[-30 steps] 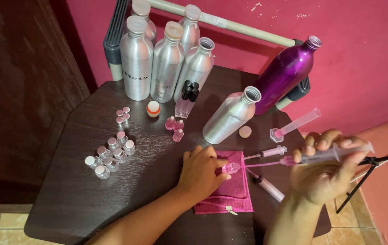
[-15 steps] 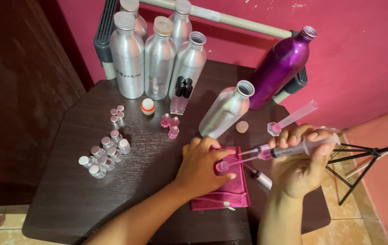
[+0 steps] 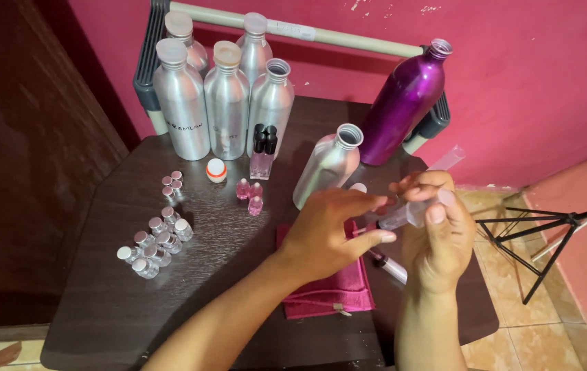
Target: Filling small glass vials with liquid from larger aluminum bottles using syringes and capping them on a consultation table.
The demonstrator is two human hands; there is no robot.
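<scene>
While the right hand (image 3: 437,240) grips a clear syringe (image 3: 407,214) with its fingers wrapped around the barrel and the thumb lying along it, the left hand (image 3: 331,230) reaches in from the left with fingers curled toward the syringe's tip. What the left fingertips pinch there is hidden behind the knuckles, so I cannot tell whether they hold anything; it may be a small vial. The syringe lies tilted, its tip pointing left into the left hand, and both hands meet just above the right part of a dark table (image 3: 101,302).

Under the left hand lies a folded pink cloth (image 3: 328,292), and a second syringe (image 3: 389,266) rests on the table just right of the cloth, between the two wrists. A third syringe (image 3: 448,158) pokes up behind the right hand.

Just beyond the hands a silver bottle (image 3: 328,165) leans, cap off, its contents not visible. To its right a purple bottle (image 3: 403,103) leans against the pink wall, also open. Farther left, at the far edge of the table, stands a group of upright silver bottles (image 3: 224,96), one open and the others capped. In front of them stand two slim bottles with black caps (image 3: 264,151) holding pale pink liquid, with three tiny vials of pink liquid (image 3: 249,194) nearer.

On the left side of the table, well apart from the hands, sit a cluster of small clear vials (image 3: 156,240) with pale caps and a small white and orange cap (image 3: 216,170).
</scene>
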